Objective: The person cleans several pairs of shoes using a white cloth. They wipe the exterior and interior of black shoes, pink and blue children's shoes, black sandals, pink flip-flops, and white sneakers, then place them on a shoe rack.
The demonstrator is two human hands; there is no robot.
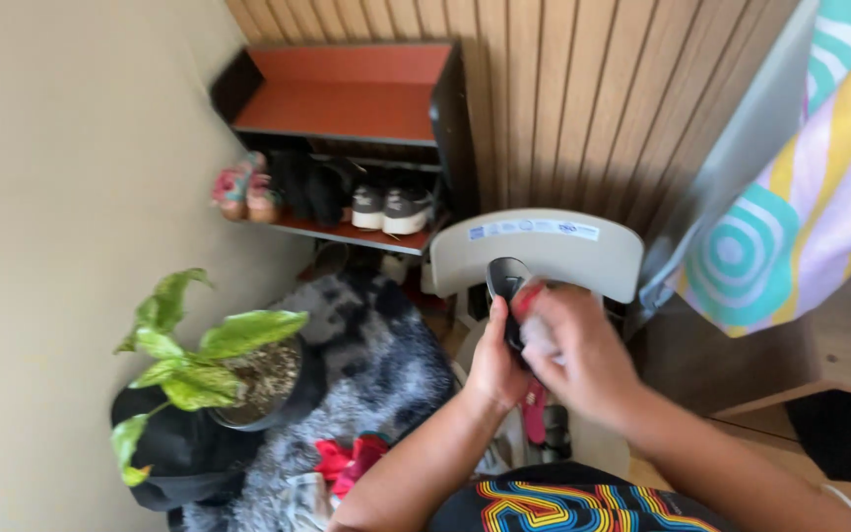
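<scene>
Gripping black shoe [506, 286] between both hands — left hand [497, 366] below, right hand [583, 357] beside.

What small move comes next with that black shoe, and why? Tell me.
Probably another wipe along the black shoe: the left hand grips it from below while the right hand presses a pale cloth against its side, with the toe end uncovered.

Black shoe [506, 286], grey chair [544, 246], pastel-striped cloth [819, 187] (teal rings)
</scene>
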